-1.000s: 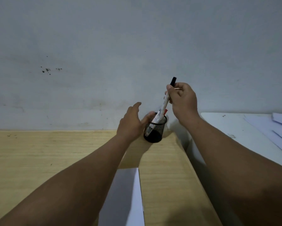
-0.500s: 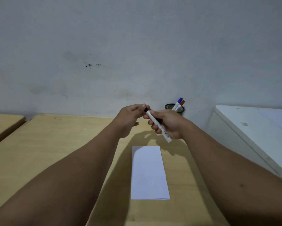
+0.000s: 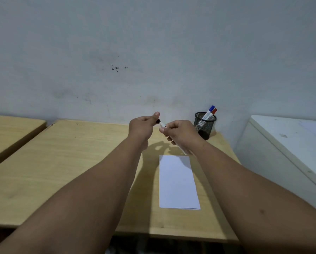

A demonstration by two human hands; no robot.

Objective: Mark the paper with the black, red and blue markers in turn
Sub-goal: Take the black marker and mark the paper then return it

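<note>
Right hand [image 3: 181,133] clenched round the white-barrelled black marker [image 3: 162,124] — left hand [image 3: 142,125] pinched its black cap [image 3: 158,121]. White paper sheet [image 3: 177,182] lay at 6 o'clock; black mesh cup [image 3: 205,125] at 3.

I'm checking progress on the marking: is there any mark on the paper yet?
No, the paper lies blank on the desk while both hands hold the black marker above it.

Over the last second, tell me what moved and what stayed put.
The right hand lifted the black marker out of the mesh cup and brought it over the paper. The left hand left the cup, pinched the black cap and has pulled it off the tip. The blue marker and red marker stayed in the cup; the paper is unmarked.
</note>
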